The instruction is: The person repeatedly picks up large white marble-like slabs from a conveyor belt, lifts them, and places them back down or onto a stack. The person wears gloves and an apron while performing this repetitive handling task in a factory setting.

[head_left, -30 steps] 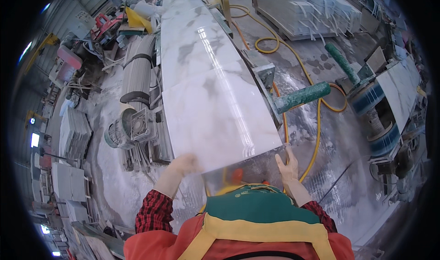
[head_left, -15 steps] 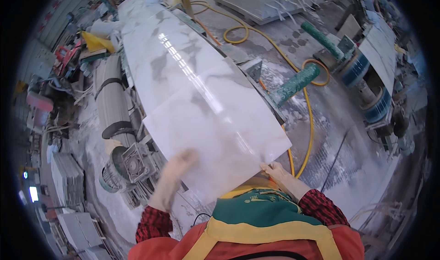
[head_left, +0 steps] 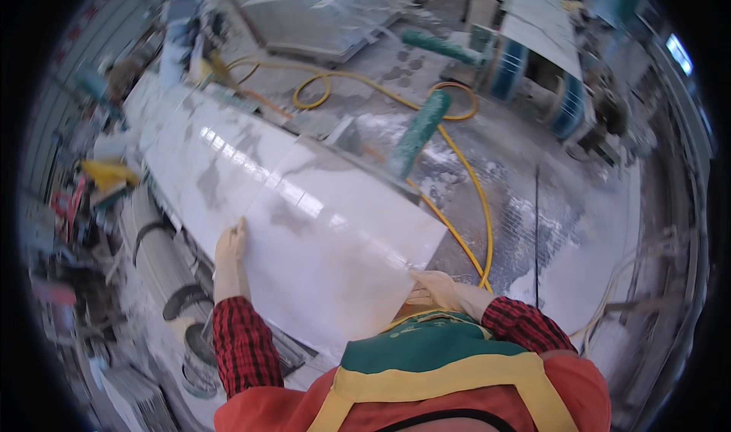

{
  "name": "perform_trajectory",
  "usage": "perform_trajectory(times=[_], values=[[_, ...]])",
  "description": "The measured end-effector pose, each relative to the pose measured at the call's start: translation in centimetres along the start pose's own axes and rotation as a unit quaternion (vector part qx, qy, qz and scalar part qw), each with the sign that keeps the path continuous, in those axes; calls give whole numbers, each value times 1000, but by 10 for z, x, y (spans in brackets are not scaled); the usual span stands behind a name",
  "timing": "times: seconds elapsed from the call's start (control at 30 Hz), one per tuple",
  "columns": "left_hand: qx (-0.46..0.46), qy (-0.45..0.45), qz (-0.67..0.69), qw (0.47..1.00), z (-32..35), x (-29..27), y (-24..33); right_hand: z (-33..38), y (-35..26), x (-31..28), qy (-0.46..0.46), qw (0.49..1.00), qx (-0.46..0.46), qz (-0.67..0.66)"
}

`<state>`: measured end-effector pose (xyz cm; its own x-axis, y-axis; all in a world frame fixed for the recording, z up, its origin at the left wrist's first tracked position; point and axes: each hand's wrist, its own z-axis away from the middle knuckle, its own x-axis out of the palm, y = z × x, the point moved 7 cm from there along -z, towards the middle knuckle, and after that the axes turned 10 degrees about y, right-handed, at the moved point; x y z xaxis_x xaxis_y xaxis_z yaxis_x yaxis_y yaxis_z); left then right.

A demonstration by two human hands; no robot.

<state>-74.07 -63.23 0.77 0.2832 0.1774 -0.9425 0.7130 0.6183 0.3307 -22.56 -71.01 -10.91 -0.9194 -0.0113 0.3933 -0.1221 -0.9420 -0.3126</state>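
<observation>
A glossy white marble slab [head_left: 335, 242] with grey veins lies in front of me, lifted off a longer white slab [head_left: 198, 158] that runs away to the upper left. My left hand [head_left: 230, 253] grips the near slab's left edge. My right hand [head_left: 435, 289] holds its near right corner, close to my chest. Both forearms wear red checked sleeves over a red, green and yellow vest.
A yellow hose [head_left: 472, 219] loops over the wet, dusty floor to the right. A green roller [head_left: 420, 131] lies beyond the slab. Grey machine parts and rollers [head_left: 164, 257] stand at left. Stone blocks [head_left: 320, 13] and blue-striped drums [head_left: 533, 74] sit at the back.
The view has swung left, so the slab now runs toward the upper left. My left hand has slid from the slab's near edge to its left edge; the right stays at the near corner.
</observation>
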Motion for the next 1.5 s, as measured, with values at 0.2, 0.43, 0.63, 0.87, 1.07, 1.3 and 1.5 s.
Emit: perform_trajectory(times=[0.2, 0.43, 0.63, 0.87, 1.07, 1.3, 1.5], values=[[37, 89, -45, 994, 42, -68, 30, -10, -2, -4, -27, 994, -76, 72], [46, 154, 127, 979, 108, -147, 109, -11, -40, -43, -62, 989, -130, 14], [54, 240, 306, 920, 128, -134, 199, 31, -188, -135, 155, 931, -279, 179], [26, 178, 495, 850, 123, -10, 328, 186, -398, -229, 236, 776, -544, 212], [-17, 70, 520, 851, 140, 101, 443, 265, -459, -305, 319, 777, -504, 200], [-38, -91, 326, 940, 124, 186, 541, 205, -465, -424, 395, 771, -485, 121], [-27, -125, 226, 966, 82, 269, 618, 162, -493, -502, 427, 817, -380, 82]])
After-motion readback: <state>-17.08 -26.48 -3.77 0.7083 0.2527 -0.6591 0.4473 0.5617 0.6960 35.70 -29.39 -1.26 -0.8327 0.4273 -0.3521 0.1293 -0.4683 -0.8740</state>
